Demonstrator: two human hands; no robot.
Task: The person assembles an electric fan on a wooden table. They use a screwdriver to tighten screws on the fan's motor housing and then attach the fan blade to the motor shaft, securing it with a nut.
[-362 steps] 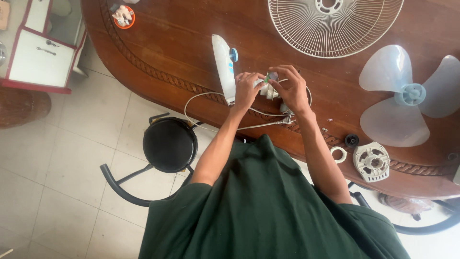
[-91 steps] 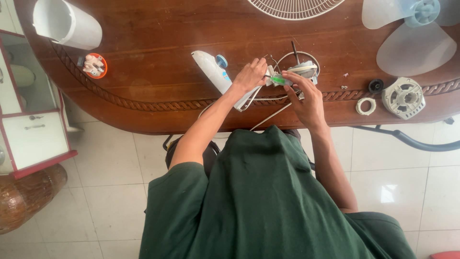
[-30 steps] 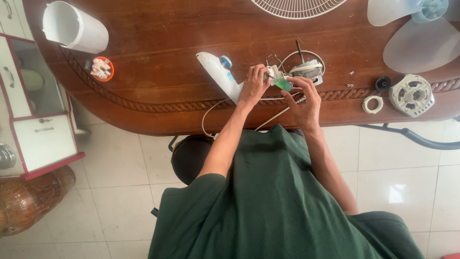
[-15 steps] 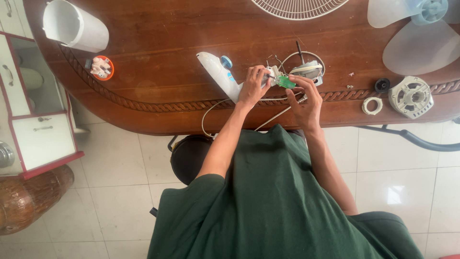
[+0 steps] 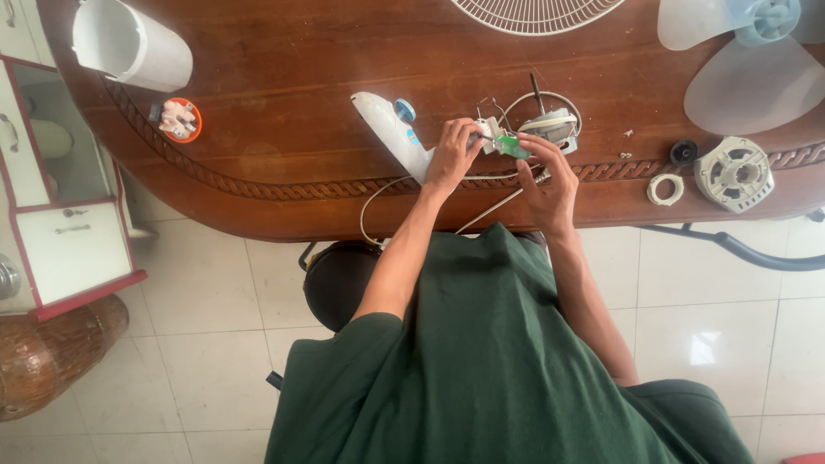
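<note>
left hand: curled around a small white switch block at the end of the white fan housing, fingers closed on it
right hand: pinching the green-handled screwdriver between thumb and fingertips, narrow grip
screwdriver: lies between the two hands, handle at the right fingertips, tip pointing left into the switch block, touching or just shy of it, cannot tell which
switch block: just left of the screwdriver tip, partly hidden under the left fingers
fan motor: just above the right hand, thin wires looping off it toward the switch block
cord: white, runs from the housing off the table edge and back up under the right hand
table: dark wood, carved rope edge, both hands work near the front edge
right of the hands: black knob, white ring, round white motor cover, well apart from the right hand
far edge: wire fan grille, translucent fan blade
left side: white plastic cylinder lying on its side, orange dish of small parts near it
</note>
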